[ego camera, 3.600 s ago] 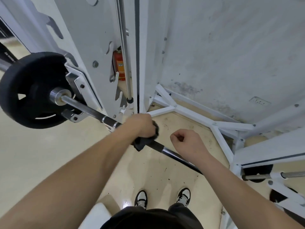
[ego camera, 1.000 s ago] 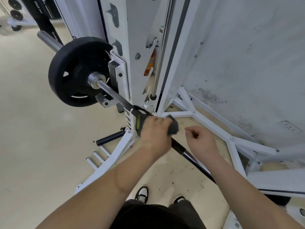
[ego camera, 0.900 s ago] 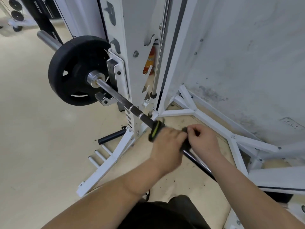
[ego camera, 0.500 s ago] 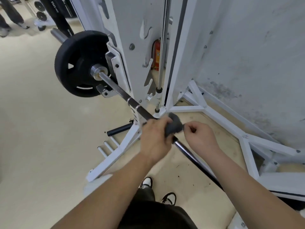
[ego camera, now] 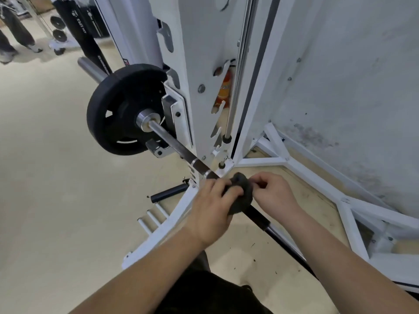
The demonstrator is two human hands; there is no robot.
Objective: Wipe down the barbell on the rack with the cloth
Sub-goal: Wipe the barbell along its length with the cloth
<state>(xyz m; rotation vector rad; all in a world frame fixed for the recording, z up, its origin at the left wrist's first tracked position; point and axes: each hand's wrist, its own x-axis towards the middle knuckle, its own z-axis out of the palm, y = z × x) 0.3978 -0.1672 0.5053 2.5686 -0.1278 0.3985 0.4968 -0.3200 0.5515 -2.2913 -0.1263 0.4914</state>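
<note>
Gripping the dark cloth (ego camera: 241, 196) around the barbell (ego camera: 181, 147) shaft beside the white rack (ego camera: 204, 64), the left hand (ego camera: 212, 207) clamps it while the right hand (ego camera: 273, 194) pinches its edge, probably resettling the wrap. Beige flooring (ego camera: 45, 177) is speckled; the wall (ego camera: 351, 75) looks scuffed.

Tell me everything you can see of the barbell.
The barbell is a long metal bar lying across the white rack, running from upper left to lower right. Its shaft looks dark with shinier steel sections. One black weight plate sits on the left sleeve against a bright collar, and the bare sleeve end sticks out beyond it. A dark cloth is wrapped around the shaft; the left hand grips it there, and the right hand pinches its edge.
</note>
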